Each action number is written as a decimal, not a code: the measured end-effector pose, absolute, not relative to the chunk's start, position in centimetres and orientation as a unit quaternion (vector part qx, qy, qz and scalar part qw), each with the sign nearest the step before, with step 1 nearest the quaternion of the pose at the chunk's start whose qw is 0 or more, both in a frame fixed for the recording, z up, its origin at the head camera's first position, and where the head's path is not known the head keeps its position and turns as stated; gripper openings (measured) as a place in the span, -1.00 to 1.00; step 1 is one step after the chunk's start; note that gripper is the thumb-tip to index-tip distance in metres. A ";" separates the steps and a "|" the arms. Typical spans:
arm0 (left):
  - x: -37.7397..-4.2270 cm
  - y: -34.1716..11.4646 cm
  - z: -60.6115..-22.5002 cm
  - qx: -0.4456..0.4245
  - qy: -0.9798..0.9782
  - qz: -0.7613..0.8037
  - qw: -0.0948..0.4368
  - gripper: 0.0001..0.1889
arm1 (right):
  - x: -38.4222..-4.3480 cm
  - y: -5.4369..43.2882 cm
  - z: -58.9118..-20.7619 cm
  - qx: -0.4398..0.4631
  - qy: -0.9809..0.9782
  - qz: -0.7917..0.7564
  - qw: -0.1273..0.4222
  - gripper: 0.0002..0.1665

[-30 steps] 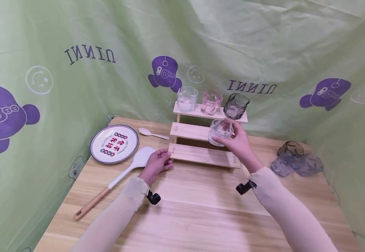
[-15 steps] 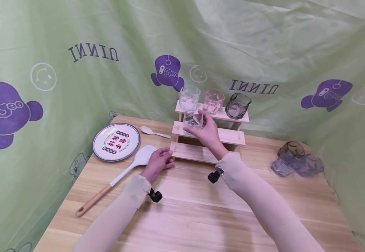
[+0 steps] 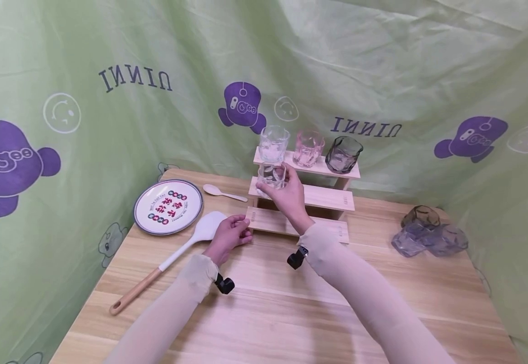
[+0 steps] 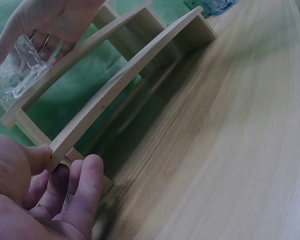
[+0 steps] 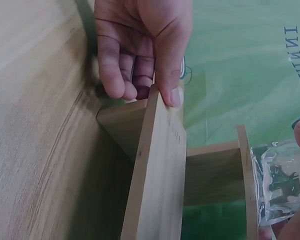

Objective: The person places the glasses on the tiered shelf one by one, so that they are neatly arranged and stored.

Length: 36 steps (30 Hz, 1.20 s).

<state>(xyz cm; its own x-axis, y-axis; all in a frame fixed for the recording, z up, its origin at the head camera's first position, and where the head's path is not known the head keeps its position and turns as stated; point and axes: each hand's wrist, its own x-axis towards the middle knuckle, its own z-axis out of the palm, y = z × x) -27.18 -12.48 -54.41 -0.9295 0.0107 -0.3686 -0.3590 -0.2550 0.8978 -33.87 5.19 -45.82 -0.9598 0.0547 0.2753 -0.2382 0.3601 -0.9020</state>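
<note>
A three-step wooden shelf (image 3: 327,197) stands near the back of the table. My right hand (image 3: 290,194) holds a clear glass (image 3: 270,176) at the left end of the middle step; in the right wrist view the base of that glass (image 5: 282,182) is right at the board. With thumb and fingers, my left hand (image 3: 229,235) pinches the left end of the lowest step, as the left wrist view shows up close at the board's end (image 4: 60,150). Along the top step stand a clear glass (image 3: 273,144), a pink glass (image 3: 308,149) and a dark grey glass (image 3: 344,154).
Left of the shelf lie a white plate (image 3: 168,207) with red lettering, a small white spoon (image 3: 223,192) and a white spatula (image 3: 173,257) with a wooden handle. Several tinted glasses (image 3: 428,232) cluster at the table's right. A green curtain (image 3: 191,126) hangs behind.
My right hand has carried the clear glass leftward, from the right part of the middle step to its left end. The left hand has stayed at the lowest step.
</note>
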 end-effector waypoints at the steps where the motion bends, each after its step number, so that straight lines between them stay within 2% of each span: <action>1: -27.2 -12.5 -54.4 -0.145 0.600 0.778 0.119 -0.59 | -33.9 5.3 -45.8 0.058 -0.813 0.566 0.125 0.22; 7: -27.3 -12.5 -54.6 -0.147 0.601 0.776 0.123 -0.58 | -32.9 7.6 -45.3 0.088 -0.799 0.590 0.081 0.37; 10: -27.3 -12.6 -54.8 -0.148 0.601 0.775 0.129 -0.57 | -31.1 10.0 -44.3 0.127 -0.795 0.591 0.052 0.26; 12: -27.3 -12.6 -54.8 -0.149 0.602 0.774 0.130 -0.56 | -29.7 12.0 -43.9 0.167 -0.795 0.581 0.055 0.13; 15: -27.4 -12.6 -54.9 -0.152 0.602 0.773 0.130 -0.57 | -27.6 15.5 -44.0 0.227 -0.803 0.541 0.104 -0.05; 19: -27.5 -12.5 -54.9 -0.150 0.599 0.776 0.128 -0.58 | -25.9 20.8 -45.7 0.242 -0.801 0.503 0.216 -0.25; 21: -27.5 -12.5 -54.8 -0.148 0.599 0.776 0.128 -0.58 | -25.4 23.6 -46.8 0.212 -0.796 0.501 0.266 -0.34; 24: -27.4 -12.3 -54.8 -0.145 0.601 0.776 0.128 -0.58 | -25.2 28.5 -48.5 0.115 -0.792 0.501 0.330 -0.47; 27: -27.3 -12.3 -54.7 -0.144 0.604 0.774 0.126 -0.59 | -25.0 33.0 -50.3 -0.014 -0.797 0.488 0.355 -0.46; 29: -27.3 -12.4 -54.7 -0.145 0.605 0.773 0.123 -0.60 | -24.4 35.1 -51.0 -0.088 -0.810 0.471 0.338 -0.36; 31: -27.2 -12.4 -54.6 -0.145 0.608 0.771 0.123 -0.62 | -23.7 36.6 -51.6 -0.143 -0.829 0.455 0.293 -0.25; 34: -27.3 -12.3 -54.5 -0.143 0.610 0.769 0.124 -0.61 | -22.7 37.6 -52.1 -0.183 -0.850 0.443 0.217 -0.08; 36: -27.4 -12.1 -54.5 -0.141 0.612 0.768 0.126 -0.61 | -22.4 37.9 -52.5 -0.191 -0.855 0.442 0.195 -0.03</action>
<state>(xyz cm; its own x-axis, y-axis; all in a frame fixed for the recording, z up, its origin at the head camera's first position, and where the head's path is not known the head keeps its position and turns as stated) -27.38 -12.13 -54.45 -0.9282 0.0212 -0.3715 -0.3669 -0.2199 0.9039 -22.36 37.85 -52.45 -0.8508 0.4988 0.1655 0.1533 0.5369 -0.8296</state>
